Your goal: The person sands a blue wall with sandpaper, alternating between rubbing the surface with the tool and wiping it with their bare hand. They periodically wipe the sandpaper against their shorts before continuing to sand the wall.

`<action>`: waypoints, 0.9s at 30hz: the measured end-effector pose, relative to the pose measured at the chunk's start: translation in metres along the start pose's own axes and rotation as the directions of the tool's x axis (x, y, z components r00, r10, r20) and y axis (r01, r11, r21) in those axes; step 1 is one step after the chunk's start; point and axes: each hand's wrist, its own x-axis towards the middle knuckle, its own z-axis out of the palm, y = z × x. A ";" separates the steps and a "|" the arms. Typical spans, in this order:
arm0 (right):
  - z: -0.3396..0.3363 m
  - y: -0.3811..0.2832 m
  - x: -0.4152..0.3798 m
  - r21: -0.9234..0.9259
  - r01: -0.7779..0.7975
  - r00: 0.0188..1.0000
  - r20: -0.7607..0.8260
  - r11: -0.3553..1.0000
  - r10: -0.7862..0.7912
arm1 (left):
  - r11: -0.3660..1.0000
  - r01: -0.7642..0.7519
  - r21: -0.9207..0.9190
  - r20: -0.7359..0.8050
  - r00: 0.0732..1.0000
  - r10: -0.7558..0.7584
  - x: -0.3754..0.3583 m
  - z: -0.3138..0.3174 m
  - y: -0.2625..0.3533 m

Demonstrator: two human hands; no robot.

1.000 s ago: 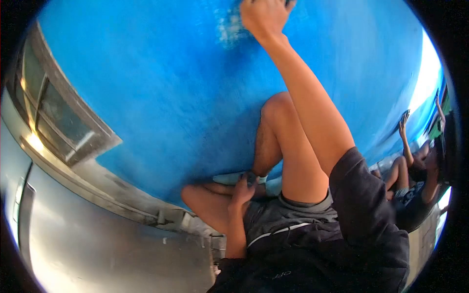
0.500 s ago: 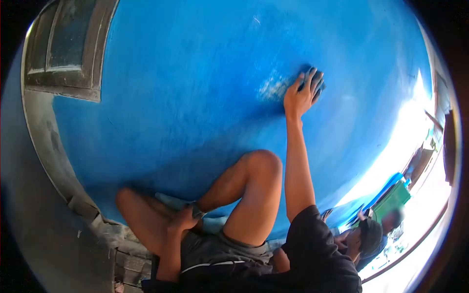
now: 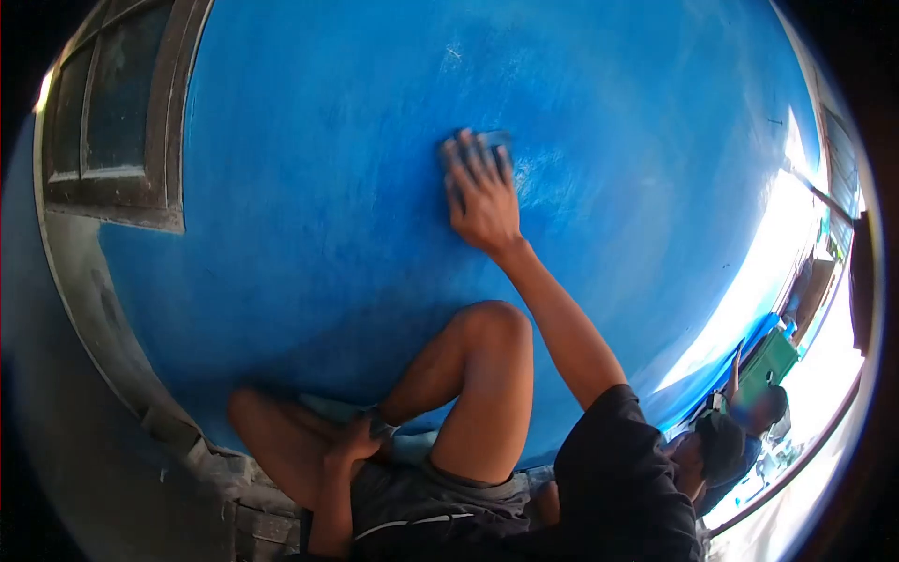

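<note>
A large blue painted wall fills the view. My right hand lies flat against it, arm outstretched, fingers spread over a small dark pad that shows past the fingertips. A paler, scuffed patch lies just right of that hand. My left hand is wrapped around my own ankle beside a pale sandal, low by the foot of the wall. My bent bare knee rises between the two hands.
A dark-framed window is set in the wall at upper left. A rough grey ledge runs below the wall. At lower right two other people sit by the same wall near a green crate.
My right hand has slid left across the wall with the pad, leaving the pale patch on its right side. The left hand stays on the ankle.
</note>
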 end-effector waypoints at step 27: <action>-0.012 0.043 -0.049 -0.047 0.233 0.949 0.231 0.971 -0.217 | 0.997 0.059 0.047 0.083 0.995 -0.063 0.023 0.004 -0.025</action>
